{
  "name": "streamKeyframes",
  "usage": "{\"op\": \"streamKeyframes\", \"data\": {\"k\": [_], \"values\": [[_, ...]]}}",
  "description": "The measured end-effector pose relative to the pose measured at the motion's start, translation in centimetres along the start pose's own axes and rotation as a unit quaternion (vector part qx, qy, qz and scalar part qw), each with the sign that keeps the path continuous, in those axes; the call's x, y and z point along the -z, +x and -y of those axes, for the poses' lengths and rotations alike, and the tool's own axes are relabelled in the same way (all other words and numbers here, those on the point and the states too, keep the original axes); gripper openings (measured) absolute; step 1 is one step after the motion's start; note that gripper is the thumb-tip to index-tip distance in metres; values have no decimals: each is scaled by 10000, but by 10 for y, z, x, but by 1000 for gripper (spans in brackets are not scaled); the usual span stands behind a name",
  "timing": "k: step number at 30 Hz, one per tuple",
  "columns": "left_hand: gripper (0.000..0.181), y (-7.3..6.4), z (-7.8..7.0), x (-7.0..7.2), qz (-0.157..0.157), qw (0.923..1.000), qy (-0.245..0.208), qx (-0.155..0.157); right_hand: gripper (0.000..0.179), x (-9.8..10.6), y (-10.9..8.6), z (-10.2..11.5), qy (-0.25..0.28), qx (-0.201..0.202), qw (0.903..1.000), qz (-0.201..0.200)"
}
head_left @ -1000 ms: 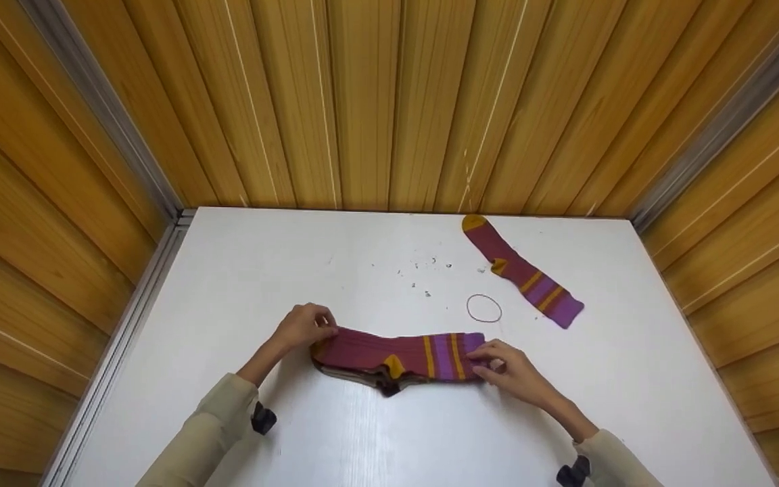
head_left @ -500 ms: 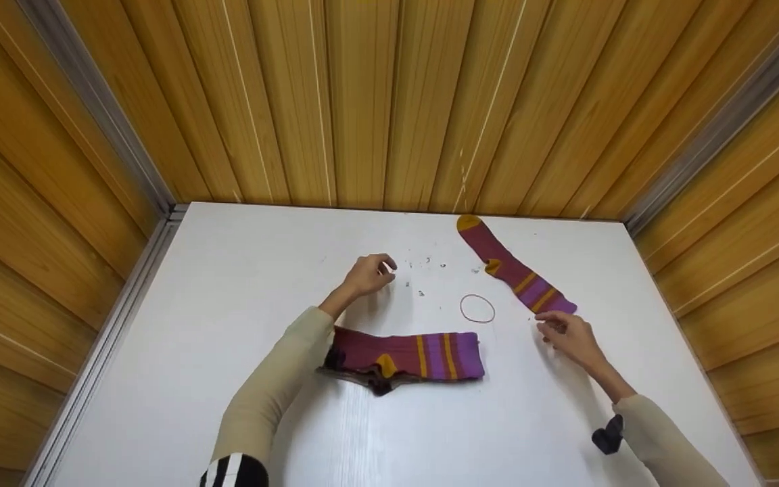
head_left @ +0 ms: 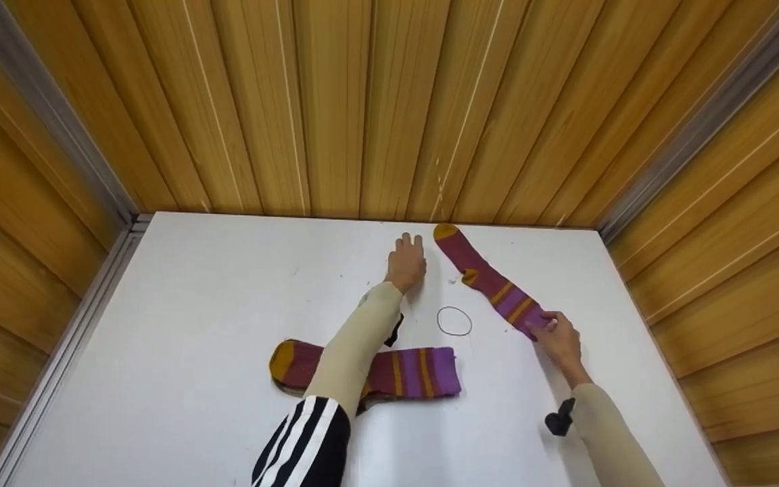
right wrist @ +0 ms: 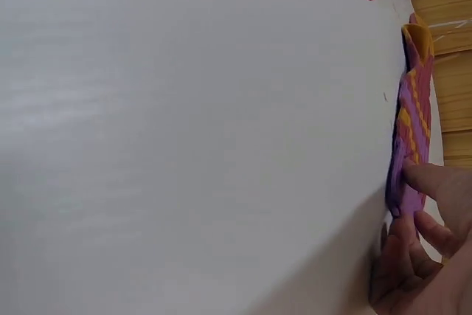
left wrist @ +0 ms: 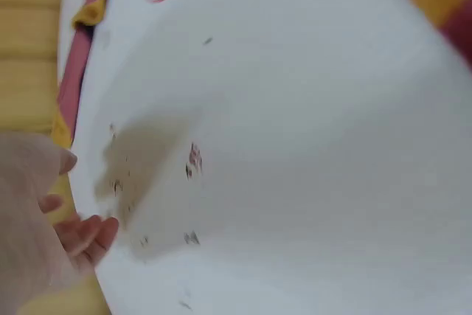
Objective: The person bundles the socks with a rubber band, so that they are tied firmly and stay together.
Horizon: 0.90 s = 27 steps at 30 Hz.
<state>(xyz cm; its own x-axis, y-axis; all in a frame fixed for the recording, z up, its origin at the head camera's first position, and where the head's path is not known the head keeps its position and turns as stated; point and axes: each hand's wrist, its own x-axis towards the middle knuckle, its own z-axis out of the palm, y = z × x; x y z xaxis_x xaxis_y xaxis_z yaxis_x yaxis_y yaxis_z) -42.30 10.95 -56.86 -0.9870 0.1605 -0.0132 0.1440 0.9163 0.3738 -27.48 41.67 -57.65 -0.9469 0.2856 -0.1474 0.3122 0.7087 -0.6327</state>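
A single maroon sock (head_left: 487, 277) with yellow toe and heel and purple striped cuff lies slantwise at the back right of the table. At its cuff, my right hand (head_left: 560, 345) pinches the purple end; in the right wrist view, the thumb lies on the sock (right wrist: 414, 119) and the other fingers are at the cuff's end. My left hand (head_left: 406, 265) reaches over the back of the table, left of the sock's toe, holding nothing; its fingers look relaxed in the left wrist view. Beneath my left forearm lies a flat stack of similar socks (head_left: 423, 372), its heel part hidden.
A thin reddish rubber band (head_left: 454, 321) lies between the stack and the single sock. Small dark marks or bits (left wrist: 194, 156) dot the white table (head_left: 193, 304) near my left hand. Wood-plank walls (head_left: 335, 108) rise behind and on both sides.
Both hands have left the sock stack. My left hand has moved up and right to the table's back; my right hand has gone to the single sock and taken its cuff.
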Motion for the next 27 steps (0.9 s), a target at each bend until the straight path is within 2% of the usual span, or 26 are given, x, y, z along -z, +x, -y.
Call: {"op": "streamKeyframes", "data": {"k": [3,4,7,9,12,16,19,22,25,27], "values": [[57,3,-13,-15,72,9956,465,-807,59,-5,1,11,-78,-161,9993,340],[60,3,-18,-16,271,9939,537,-928,60,-3,2,13,-80,-200,9988,436],[58,3,-32,-22,840,9867,917,-1042,64,5,5,14,-65,-337,9975,614],[50,2,-38,-26,970,9824,1231,-1017,66,9,6,12,-221,-297,9970,676],[38,0,-44,-28,783,9767,1657,-1117,69,17,4,9,-597,-208,9952,744],[31,-1,-47,-27,270,9714,1947,-1334,73,25,5,8,-1044,-207,9919,692],[29,1,-43,-23,12,9717,1996,-1260,69,28,9,12,-1096,-231,9918,615],[29,3,-34,-19,-223,9786,1781,-1007,65,27,13,20,-958,-234,9929,658],[28,3,-23,-16,-435,9886,1284,-657,67,25,17,25,-892,-254,9929,752],[29,2,-16,-16,-460,9947,851,-338,70,24,21,27,-817,-318,9930,797]]}}
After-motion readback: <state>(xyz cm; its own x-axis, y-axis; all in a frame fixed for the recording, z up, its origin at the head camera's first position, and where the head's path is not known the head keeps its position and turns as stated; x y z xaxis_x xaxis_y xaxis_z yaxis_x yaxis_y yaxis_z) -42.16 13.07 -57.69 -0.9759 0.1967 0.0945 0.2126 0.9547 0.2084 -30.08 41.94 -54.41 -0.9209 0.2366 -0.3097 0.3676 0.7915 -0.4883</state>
